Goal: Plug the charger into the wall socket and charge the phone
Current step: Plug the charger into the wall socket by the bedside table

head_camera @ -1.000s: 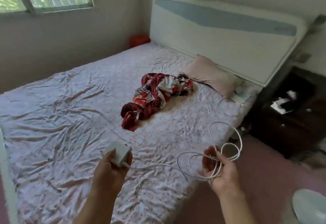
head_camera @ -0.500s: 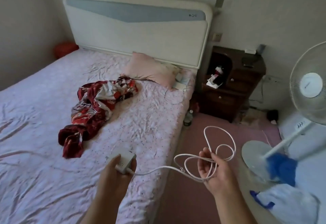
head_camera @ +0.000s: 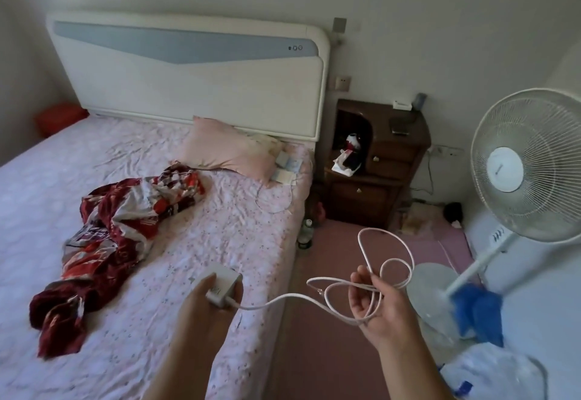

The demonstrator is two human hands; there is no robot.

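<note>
My left hand (head_camera: 206,311) grips a white charger block (head_camera: 224,283) over the bed's near right edge. Its white cable (head_camera: 388,253) runs right into loose loops bunched in my right hand (head_camera: 382,313), held over the pink floor. A wall socket (head_camera: 342,82) sits on the wall just right of the headboard, above a dark wooden nightstand (head_camera: 377,166). A white power strip (head_camera: 446,151) shows low on the wall behind the nightstand. A dark flat object that may be a phone (head_camera: 400,130) lies on the nightstand top; I cannot tell for sure.
The bed (head_camera: 132,242) fills the left, with a red patterned cloth (head_camera: 125,214) and a pink pillow (head_camera: 226,148) on it. A white standing fan (head_camera: 528,173) stands at right, a blue cloth (head_camera: 478,311) at its base. A bottle (head_camera: 305,233) stands beside the bed.
The view has swung right, bringing the nightstand, wall socket and fan into sight. Both hands keep the same grips on charger and cable.
</note>
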